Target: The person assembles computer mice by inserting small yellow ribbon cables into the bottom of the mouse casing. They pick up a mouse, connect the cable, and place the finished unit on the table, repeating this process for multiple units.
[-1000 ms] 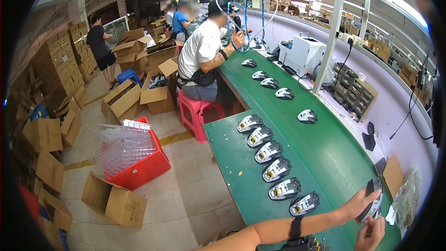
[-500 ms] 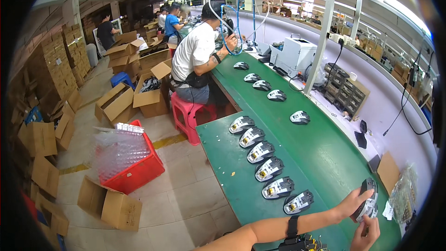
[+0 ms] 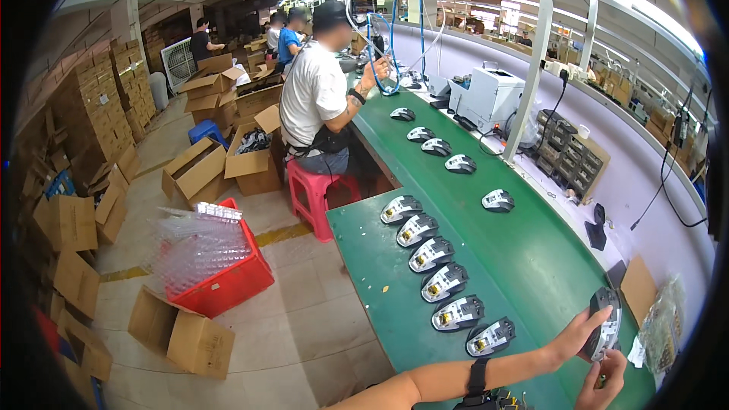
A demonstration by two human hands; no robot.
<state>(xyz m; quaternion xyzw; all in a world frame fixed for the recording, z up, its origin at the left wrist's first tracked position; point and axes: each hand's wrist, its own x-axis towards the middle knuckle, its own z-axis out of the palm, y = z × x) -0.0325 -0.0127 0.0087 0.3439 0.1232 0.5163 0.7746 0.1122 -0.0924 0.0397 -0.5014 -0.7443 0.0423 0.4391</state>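
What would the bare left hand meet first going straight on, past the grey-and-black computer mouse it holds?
The left hand would probably meet the flat brown cardboard piece beyond the mouse; depth is unclear.

My wide head camera looks down along the table (image 3: 524,258), the left hand (image 3: 569,340) near, the seated person (image 3: 315,95) farther off.

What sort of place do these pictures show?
Probably a factory assembly line: computer mice with exposed insides stand in a row on a green bench, workers sit farther along, and cartons are stacked at left.
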